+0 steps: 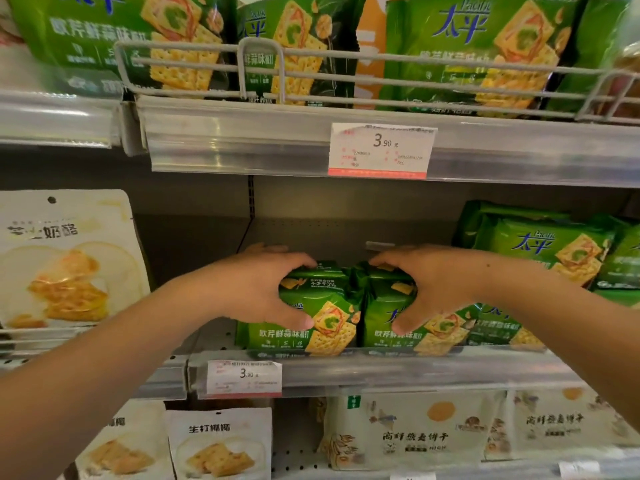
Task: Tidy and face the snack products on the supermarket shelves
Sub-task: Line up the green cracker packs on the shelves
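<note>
Two green cracker packs stand side by side at the front of the middle shelf (381, 370). My left hand (263, 289) grips the left green pack (311, 327), fingers over its top and thumb on its front. My right hand (433, 285) grips the right green pack (388, 327) the same way. A third green pack (498, 329) stands just right of them, partly behind my right wrist. More green packs (540, 247) are stacked further right on the same shelf.
The upper shelf holds larger green cracker bags (467, 46) behind a wire guard (263, 71), with a price tag (381, 150) on its edge. A white cheese snack bag (65, 258) stands at left. White bags (408, 431) fill the shelf below. The shelf space behind my hands is bare.
</note>
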Available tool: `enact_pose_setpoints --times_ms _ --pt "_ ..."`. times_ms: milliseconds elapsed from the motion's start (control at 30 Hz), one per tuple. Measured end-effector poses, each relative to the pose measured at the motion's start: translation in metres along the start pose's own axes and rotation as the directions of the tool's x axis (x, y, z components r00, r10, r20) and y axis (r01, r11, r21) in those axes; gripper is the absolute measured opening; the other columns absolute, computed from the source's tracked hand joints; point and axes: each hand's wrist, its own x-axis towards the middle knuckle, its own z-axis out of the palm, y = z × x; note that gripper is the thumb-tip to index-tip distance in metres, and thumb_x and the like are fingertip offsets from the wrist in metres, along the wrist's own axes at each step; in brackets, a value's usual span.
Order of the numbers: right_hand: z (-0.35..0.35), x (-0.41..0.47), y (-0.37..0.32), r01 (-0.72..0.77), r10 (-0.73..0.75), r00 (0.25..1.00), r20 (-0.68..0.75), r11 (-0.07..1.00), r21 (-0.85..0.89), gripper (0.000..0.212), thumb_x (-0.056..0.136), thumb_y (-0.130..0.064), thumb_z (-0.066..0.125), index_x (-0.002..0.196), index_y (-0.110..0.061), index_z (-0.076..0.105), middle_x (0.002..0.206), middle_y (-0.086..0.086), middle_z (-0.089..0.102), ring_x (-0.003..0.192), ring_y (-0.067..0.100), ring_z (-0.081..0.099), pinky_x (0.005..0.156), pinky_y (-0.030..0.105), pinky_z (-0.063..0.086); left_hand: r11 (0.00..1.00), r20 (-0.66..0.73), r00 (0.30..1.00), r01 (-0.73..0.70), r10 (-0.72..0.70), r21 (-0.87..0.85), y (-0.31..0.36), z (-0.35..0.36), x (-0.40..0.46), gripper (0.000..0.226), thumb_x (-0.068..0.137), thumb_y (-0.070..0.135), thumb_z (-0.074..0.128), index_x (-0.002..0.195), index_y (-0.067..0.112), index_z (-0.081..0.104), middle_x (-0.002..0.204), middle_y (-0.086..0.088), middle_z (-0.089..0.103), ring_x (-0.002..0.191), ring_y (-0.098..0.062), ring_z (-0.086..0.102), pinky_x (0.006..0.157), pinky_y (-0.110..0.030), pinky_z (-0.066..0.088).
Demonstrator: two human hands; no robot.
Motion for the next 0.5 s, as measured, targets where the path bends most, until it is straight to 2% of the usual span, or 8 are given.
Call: enact_pose_setpoints --times_ms 133,333,367,433,500 --pt "0.0 0.0 -0.004 0.01 -0.011 1.0 -0.016 0.999 -0.035 0.109 0.059 -0.065 0.079 0.148 -0.035 0.023 0.147 -0.014 0.036 0.11 0.005 0.043 0.093 0.021 0.042 1.0 0.025 1.0 0.009 -0.009 0.002 0.0 -0.001 0.0 0.082 0.066 0.072 0.067 0.136 0.049 0.031 0.124 0.02 0.045 0.113 -0.008 0.041 0.093 -0.035 0.047" --pt "-0.003 -0.001 -0.007 0.0 0.002 0.999 0.036 0.998 -0.056 0.114 0.061 -0.063 0.08 0.151 -0.034 0.017 0.153 -0.01 0.031 0.127 0.012 0.043 0.101 0.027 0.042 0.997 0.089 0.993 0.069 -0.072 0.029 0.008 -0.007 -0.001 0.093 0.067 0.068 0.072 0.144 0.045 0.024 0.137 0.012 0.044 0.119 -0.013 0.046 0.098 -0.04 0.047" --pt "-0.003 -0.002 -0.007 0.001 0.002 0.999 0.049 0.998 -0.057 0.116 0.061 -0.064 0.08 0.152 -0.034 0.013 0.155 -0.01 0.028 0.131 0.013 0.04 0.105 0.028 0.04 0.994 0.092 0.991 0.089 -0.095 0.059 0.01 -0.009 -0.002 0.1 0.065 0.068 0.073 0.146 0.047 0.018 0.145 0.01 0.039 0.126 -0.016 0.043 0.102 -0.042 0.044" --pt "-0.005 -0.006 -0.007 0.017 -0.011 0.996 0.085 0.997 -0.07 0.125 0.059 -0.067 0.079 0.153 -0.034 0.004 0.16 -0.009 0.017 0.142 0.015 0.027 0.113 0.031 0.03 0.982 0.095 0.982 0.152 -0.162 0.108 0.013 -0.013 -0.007 0.116 0.059 0.073 0.073 0.146 0.052 0.0 0.159 0.009 0.015 0.144 -0.026 0.02 0.113 -0.051 0.03" --pt "-0.008 -0.012 -0.011 0.048 -0.037 0.994 0.106 0.994 -0.1 0.129 0.059 -0.072 0.075 0.153 -0.035 -0.006 0.163 -0.009 0.0 0.147 0.016 0.011 0.119 0.033 0.02 0.974 0.052 0.976 0.205 -0.211 0.1 0.018 -0.018 -0.018 0.118 0.058 0.077 0.069 0.143 0.055 -0.01 0.161 0.01 -0.001 0.148 -0.027 0.003 0.117 -0.053 0.018"
